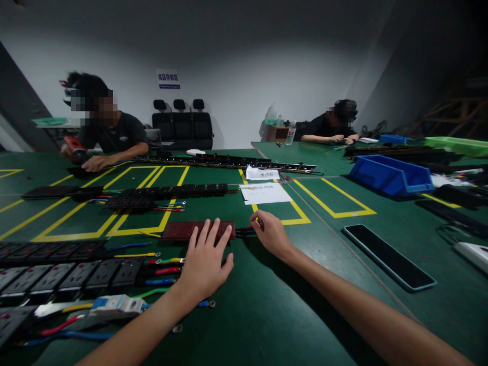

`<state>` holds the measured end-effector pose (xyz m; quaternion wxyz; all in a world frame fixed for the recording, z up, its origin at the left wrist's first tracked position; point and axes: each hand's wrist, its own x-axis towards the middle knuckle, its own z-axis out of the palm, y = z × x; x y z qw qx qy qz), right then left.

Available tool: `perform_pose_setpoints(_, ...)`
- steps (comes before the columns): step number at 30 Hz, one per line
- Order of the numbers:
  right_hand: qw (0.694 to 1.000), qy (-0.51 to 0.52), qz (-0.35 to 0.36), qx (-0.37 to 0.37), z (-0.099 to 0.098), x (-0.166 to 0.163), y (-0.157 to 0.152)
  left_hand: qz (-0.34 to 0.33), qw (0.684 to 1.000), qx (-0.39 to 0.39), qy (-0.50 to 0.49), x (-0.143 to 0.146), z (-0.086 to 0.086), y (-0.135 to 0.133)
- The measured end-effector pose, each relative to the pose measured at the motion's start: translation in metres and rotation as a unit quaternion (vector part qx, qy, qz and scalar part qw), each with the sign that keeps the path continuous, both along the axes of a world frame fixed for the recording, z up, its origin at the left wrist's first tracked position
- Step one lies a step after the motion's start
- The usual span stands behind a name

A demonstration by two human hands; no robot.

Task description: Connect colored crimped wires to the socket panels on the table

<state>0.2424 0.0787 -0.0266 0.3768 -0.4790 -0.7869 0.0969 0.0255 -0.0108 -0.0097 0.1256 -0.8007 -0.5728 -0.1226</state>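
My left hand (206, 259) lies flat with fingers stretched out on the right end of a dark red socket strip (179, 230) on the green table. My right hand (270, 234) is curled just right of that strip, fingertips pinching at the coloured wires (244, 232) that stick out of its end. Rows of black socket modules (57, 272) with red, yellow and blue leads lie to the left of my left arm. A white and blue circuit breaker (114, 305) sits near my left forearm.
A person sits at the far left holding a red tool (74, 145); another person leans on the table at the far right. Long black socket strips (229, 161), white paper sheets (265, 193), a blue bin (391, 175) and a black flat panel (389, 256) lie on the table.
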Motion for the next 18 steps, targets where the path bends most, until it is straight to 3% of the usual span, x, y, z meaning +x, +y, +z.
perform_pose_setpoints(4,0.999,0.022,-0.002,-0.023,-0.003,0.000,0.002,0.000,1.000,-0.003,0.003,0.001,0.002,-0.001)
perform_pose_setpoints(8,0.994,0.067,-0.056,-0.058,-0.005,0.000,0.007,-0.002,1.000,-0.001,0.002,-0.001,0.000,0.000)
perform_pose_setpoints(13,0.989,0.101,-0.110,0.018,0.000,0.002,0.005,-0.003,1.000,0.004,-0.001,-0.001,-0.002,0.000)
perform_pose_setpoints(18,0.996,-0.035,-0.051,0.062,0.006,-0.003,-0.008,-0.002,1.000,0.000,-0.001,-0.001,-0.001,0.001)
